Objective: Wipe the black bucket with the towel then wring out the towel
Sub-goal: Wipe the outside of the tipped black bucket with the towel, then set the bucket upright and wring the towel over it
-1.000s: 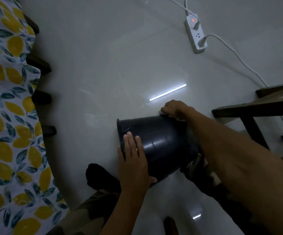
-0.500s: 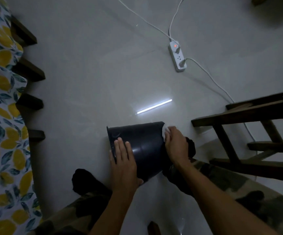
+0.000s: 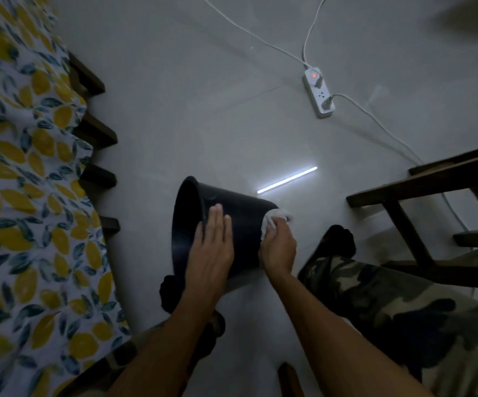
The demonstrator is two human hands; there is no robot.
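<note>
The black bucket (image 3: 240, 207) lies on its side on the grey floor between my legs, its open mouth facing left. My left hand (image 3: 212, 247) rests flat on the bucket's upper side near the rim, fingers together, steadying it. My right hand (image 3: 279, 247) is closed around a small white towel (image 3: 275, 217) and presses it against the bucket's bottom end on the right. Most of the towel is hidden under my fingers.
A bed with a lemon-print sheet (image 3: 26, 196) and dark wooden slats runs along the left. A wooden chair frame (image 3: 432, 202) stands at the right. A white power strip (image 3: 319, 94) with cables lies farther out on the floor. My camouflage trouser leg (image 3: 389, 299) lies lower right.
My right hand has come from the bucket's far side round to its bottom end with the towel. The bucket's mouth has turned more into view. The camera has tilted up.
</note>
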